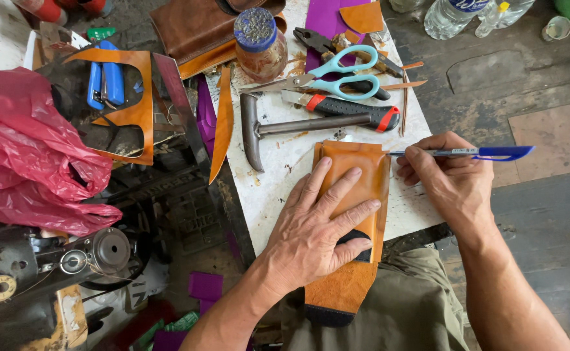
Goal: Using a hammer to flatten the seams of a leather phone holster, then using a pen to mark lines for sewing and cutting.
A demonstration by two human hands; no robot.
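Head view: pen [473, 153] against leather piece [356, 175]

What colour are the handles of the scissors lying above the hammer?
Light teal, almost turquoise: the scissors show clearly in the head view, just above the hammer.

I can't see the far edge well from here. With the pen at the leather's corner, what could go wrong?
The left hand alone pins the tan leather piece; if it slips, the line from the pen in the right hand may wander. The leather overhangs the white table edge toward the lap, so it could tip. The hammer lies close above.
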